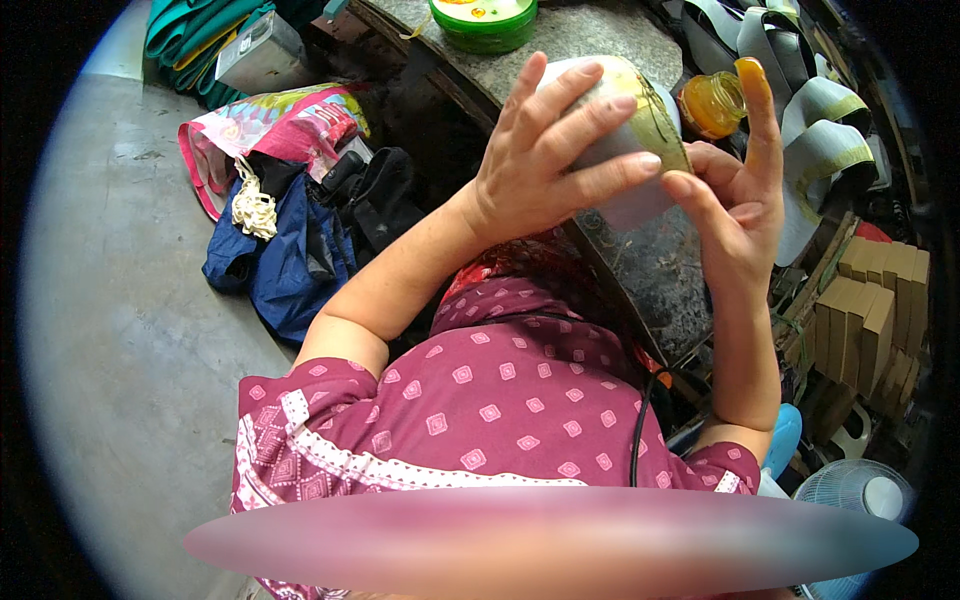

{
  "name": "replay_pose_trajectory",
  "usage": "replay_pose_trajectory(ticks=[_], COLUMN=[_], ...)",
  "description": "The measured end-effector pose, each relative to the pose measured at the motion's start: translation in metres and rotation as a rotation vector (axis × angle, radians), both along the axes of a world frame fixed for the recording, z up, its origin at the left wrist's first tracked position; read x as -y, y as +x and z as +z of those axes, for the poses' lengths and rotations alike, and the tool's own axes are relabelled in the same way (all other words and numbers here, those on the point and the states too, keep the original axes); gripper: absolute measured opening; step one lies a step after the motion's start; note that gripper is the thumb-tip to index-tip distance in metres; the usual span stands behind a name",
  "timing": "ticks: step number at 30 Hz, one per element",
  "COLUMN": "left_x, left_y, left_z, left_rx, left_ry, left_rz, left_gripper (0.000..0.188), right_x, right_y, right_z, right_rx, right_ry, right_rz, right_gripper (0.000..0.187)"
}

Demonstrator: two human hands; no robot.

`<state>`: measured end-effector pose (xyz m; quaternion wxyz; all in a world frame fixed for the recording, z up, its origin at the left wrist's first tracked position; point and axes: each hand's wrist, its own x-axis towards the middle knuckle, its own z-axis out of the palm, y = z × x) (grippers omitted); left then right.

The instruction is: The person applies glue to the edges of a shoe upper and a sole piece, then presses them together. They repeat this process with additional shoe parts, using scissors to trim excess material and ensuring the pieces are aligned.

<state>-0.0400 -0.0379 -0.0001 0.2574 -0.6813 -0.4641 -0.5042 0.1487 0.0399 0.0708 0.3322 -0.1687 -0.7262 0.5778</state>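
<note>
Below everything lies a grey stone slab point(650, 270), with looped grey strips point(825, 110) to its right; over the slab the left hand point(535, 165) spreads its fingers across a pale, yellow-edged curved piece point(640, 132); the right hand point(735, 205) brings its thumb and curled fingers to the piece's edge, whether pinching it I cannot tell. A green tub point(487, 32) stands beyond; nearer the right hand is a smaller jar point(712, 105) of orange-yellow stuff, matching the smear on the raised index fingertip point(752, 75).

Pale piece point(655, 105) partly behind left hand point(535, 160); green tub point(487, 35) cropped.
</note>
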Motion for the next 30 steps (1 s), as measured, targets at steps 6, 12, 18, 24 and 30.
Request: replay_pose_trajectory(ticks=[6,12,18,24,30], left_x=[-0.028,-0.045,-0.054,-0.05,-0.054], left_y=[-0.04,-0.049,-0.014,0.001,0.004], left_z=[0.01,0.0,-0.023,-0.028,-0.028], left_rx=[0.373,0.945,0.828,0.977,0.862], left_ry=[0.257,-0.282,-0.351,-0.571,-0.731], left_rz=[0.035,-0.026,-0.192,-0.321,-0.179], left_gripper=[0.035,0.022,0.02,0.021,0.022], right_x=[-0.019,-0.039,-0.036,-0.024,-0.024], right_y=[-0.004,0.016,0.008,-0.001,0.005], right_z=[0.001,0.011,-0.013,-0.022,-0.013], right_rx=[-0.115,0.072,0.312,0.583,0.573], right_ry=[0.284,0.436,0.478,0.777,0.994], right_rz=[0.002,-0.164,-0.093,-0.164,-0.131], right_gripper=[0.079,0.042,0.042,0.044,0.038])
